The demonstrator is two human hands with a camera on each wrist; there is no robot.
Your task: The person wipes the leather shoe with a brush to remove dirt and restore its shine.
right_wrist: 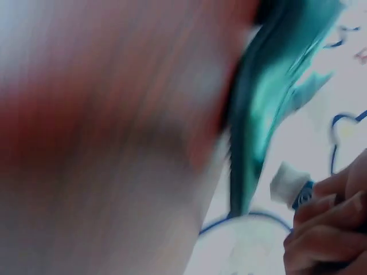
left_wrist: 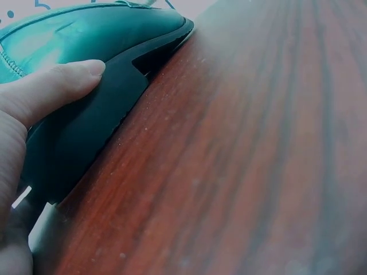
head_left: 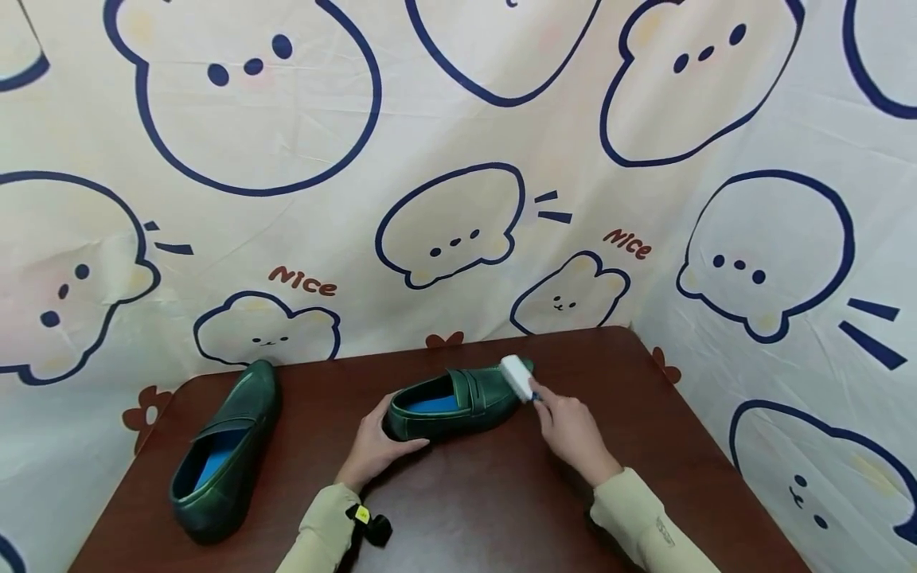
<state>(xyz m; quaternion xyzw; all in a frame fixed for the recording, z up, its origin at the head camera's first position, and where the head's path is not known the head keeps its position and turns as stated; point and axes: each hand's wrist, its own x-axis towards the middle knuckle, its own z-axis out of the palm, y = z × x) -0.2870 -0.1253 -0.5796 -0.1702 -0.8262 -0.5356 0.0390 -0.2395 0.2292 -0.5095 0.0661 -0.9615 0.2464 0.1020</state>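
A dark green loafer (head_left: 494, 390) with a blue insole lies on the table, its toe to the right. My left hand (head_left: 376, 446) grips its heel, and in the left wrist view the thumb (left_wrist: 80, 80) presses the loafer's side (left_wrist: 92, 126). My right hand (head_left: 573, 430) holds a small brush (head_left: 516, 378) with a white head and some blue at the handle. The brush head is over the toe end; whether it touches the leather I cannot tell. In the right wrist view the curled fingers (right_wrist: 327, 235) hide most of the handle.
A second green loafer (head_left: 236, 454) stands at the left of the dark brown table (head_left: 501, 517), toe pointing away. A pale cloth (head_left: 458, 119) printed with cartoon bears hangs behind the table and along its right side. A small black device is strapped at the left wrist.
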